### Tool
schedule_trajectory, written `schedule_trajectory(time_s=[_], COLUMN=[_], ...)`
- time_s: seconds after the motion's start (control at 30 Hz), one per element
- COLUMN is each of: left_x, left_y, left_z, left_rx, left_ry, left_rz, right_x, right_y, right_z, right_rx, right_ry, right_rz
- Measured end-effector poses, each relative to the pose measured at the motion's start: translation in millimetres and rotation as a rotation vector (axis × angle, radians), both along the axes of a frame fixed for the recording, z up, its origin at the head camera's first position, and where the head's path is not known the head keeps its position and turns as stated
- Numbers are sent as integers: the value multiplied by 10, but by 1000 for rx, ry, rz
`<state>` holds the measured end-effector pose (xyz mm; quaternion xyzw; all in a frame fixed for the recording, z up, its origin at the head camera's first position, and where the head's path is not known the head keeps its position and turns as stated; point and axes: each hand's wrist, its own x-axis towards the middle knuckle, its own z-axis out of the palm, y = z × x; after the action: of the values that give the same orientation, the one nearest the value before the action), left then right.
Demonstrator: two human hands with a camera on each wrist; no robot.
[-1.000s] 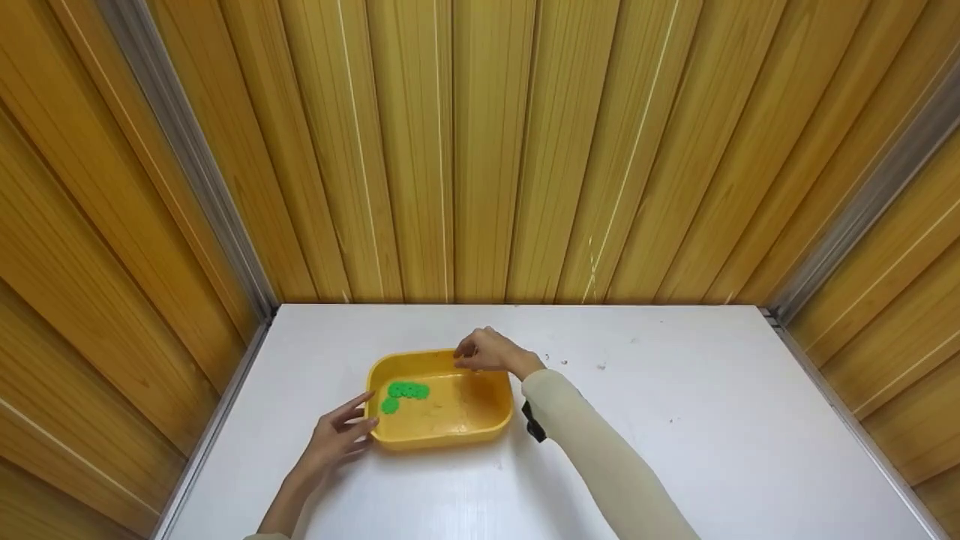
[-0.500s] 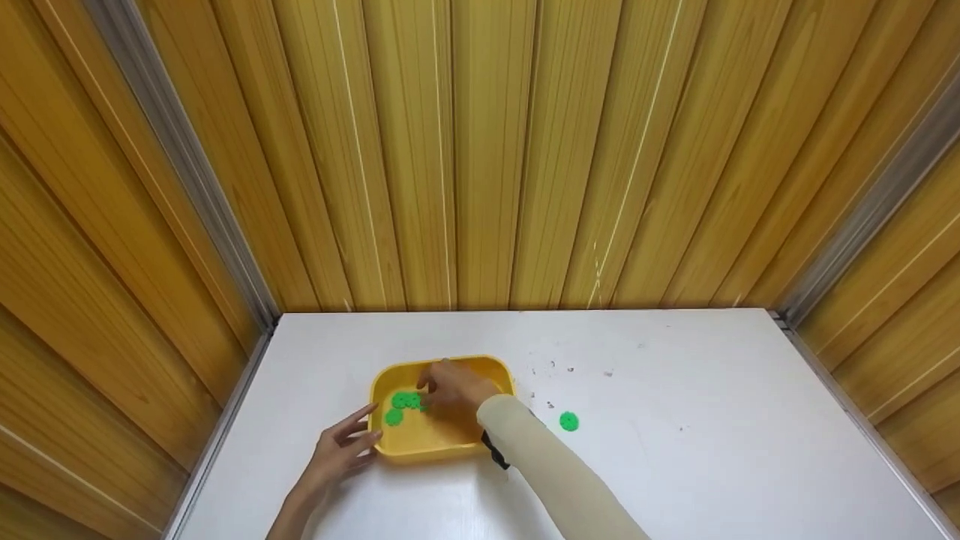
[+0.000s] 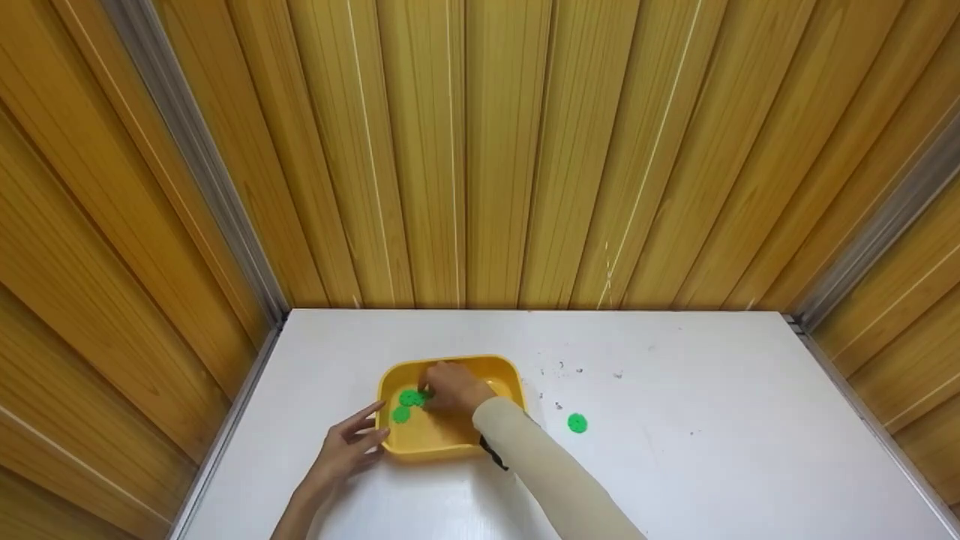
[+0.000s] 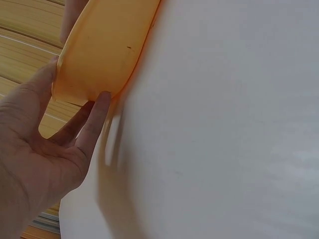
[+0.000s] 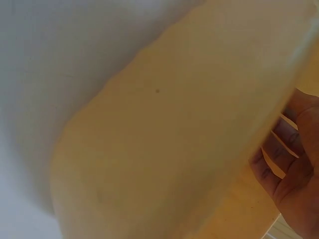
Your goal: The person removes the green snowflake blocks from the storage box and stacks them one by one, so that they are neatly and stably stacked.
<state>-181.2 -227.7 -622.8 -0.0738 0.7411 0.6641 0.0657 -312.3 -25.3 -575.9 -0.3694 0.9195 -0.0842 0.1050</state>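
The green discs (image 3: 409, 398) lie flat on the floor of the yellow tray (image 3: 431, 436), grouped toward its left end; one sits just nearer the person than the others. The right hand (image 3: 450, 386) reaches over the tray with fingers bent down at this group; whether they pinch a disc cannot be told, as the hand hides the contact. The left hand (image 3: 345, 448) is spread wide, its extended fingers touching the tray's left end at rim and outer wall, presumably to brace it against sliding during work inside. The tray rests on the white desk (image 3: 712, 480). A separate green disc (image 3: 577, 423) lies on the desk right of the tray, apart from the group, probably to keep it distinct. Dark specks (image 3: 579, 370) lie beyond it.
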Motion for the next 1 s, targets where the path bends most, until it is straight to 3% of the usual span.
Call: schedule_trajectory(time_s=[0.1, 0.23, 0.4, 0.77, 1.0], left_x=[31, 48, 32, 37, 73], left_y=[0, 17, 38, 17, 28], left_z=[0, 1, 22, 18, 37], left_rx=[-15, -31, -23, -48, -15], left_ry=[-1, -30, -23, 12, 16], left_rz=[7, 42, 26, 6, 6], right_x=[21, 28, 13, 27, 53], right_y=[23, 75, 174, 357, 500], right_z=[4, 9, 41, 218, 336], right_rx=[2, -8, -18, -41, -72], right_ry=[8, -44, -83, -116, -59], right_rz=[2, -30, -48, -21, 61])
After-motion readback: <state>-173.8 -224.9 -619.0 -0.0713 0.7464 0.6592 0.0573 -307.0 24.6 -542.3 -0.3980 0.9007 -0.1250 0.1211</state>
